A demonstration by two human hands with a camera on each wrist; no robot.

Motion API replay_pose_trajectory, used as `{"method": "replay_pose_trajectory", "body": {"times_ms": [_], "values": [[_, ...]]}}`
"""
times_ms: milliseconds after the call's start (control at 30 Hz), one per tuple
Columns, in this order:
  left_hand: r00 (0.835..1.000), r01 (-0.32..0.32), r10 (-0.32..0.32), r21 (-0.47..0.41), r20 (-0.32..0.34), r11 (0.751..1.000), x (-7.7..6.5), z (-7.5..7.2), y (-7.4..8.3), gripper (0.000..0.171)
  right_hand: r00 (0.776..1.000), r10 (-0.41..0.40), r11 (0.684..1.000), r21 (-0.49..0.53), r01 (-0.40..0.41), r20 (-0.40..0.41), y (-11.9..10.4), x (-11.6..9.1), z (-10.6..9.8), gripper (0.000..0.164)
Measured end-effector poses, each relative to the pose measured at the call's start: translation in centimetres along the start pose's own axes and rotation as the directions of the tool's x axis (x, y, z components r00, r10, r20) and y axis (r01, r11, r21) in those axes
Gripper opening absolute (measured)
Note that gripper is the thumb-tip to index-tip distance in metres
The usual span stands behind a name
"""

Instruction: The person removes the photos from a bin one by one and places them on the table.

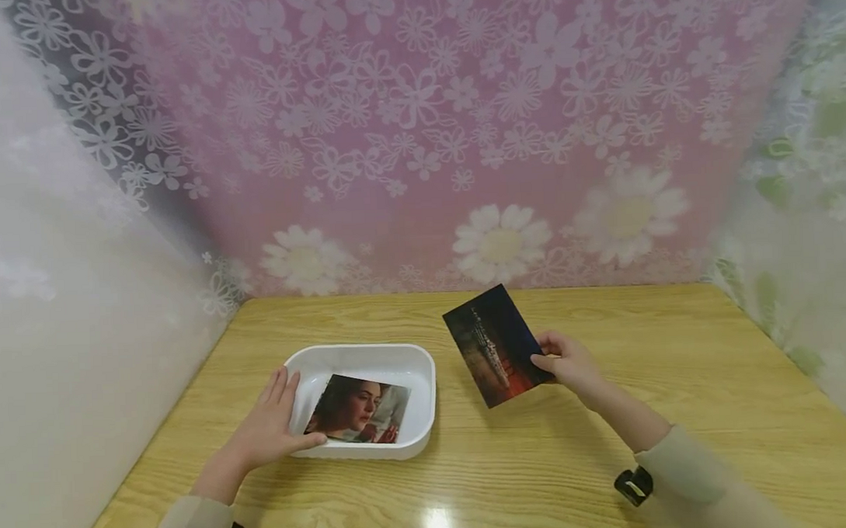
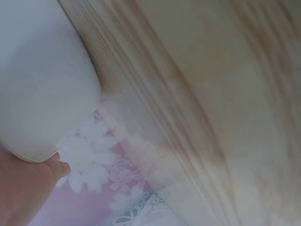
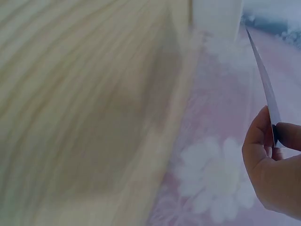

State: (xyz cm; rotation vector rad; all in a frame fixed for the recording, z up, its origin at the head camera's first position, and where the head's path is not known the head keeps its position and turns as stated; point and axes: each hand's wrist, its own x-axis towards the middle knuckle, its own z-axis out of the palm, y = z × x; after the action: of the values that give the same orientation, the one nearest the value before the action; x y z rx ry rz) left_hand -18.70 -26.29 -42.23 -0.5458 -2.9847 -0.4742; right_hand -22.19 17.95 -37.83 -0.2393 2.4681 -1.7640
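My right hand (image 1: 570, 368) pinches a dark photo card (image 1: 492, 347) at its right edge, between thumb and fingers. The card shows a silvery, flute-like object over dark blue and red and is raised over the table, tilted. In the right wrist view the card (image 3: 264, 80) appears edge-on and slightly bowed. My left hand (image 1: 271, 421) rests with extended fingers on the left rim of a white plastic tub (image 1: 431, 403), thumb along the near rim. Inside the tub lies a second photo card (image 1: 361, 410) with a portrait on it.
The light wood-grain table (image 1: 514, 478) carries the tub left of centre. A pink flowered backdrop (image 1: 420, 186) rises behind the table's far edge. Pale walls (image 1: 68, 323) stand to the left and right.
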Motion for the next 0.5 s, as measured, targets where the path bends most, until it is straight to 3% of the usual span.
{"method": "replay_pose_trajectory", "body": {"times_ms": [267, 500], "values": [[1.0, 0.001, -0.001, -0.01, -0.007, 1.0, -0.3, -0.1, 0.2, 0.108, 0.993, 0.113, 0.994, 0.001, -0.113, -0.013, 3.3, -1.7, -4.4, 0.023], [1.0, -0.018, 0.018, -0.004, -0.014, 1.0, 0.0, 0.0, 0.2, 0.107, 0.985, 0.17, 0.985, 0.036, -0.169, -0.026, 4.6, -1.5, -5.0, 0.031]]}}
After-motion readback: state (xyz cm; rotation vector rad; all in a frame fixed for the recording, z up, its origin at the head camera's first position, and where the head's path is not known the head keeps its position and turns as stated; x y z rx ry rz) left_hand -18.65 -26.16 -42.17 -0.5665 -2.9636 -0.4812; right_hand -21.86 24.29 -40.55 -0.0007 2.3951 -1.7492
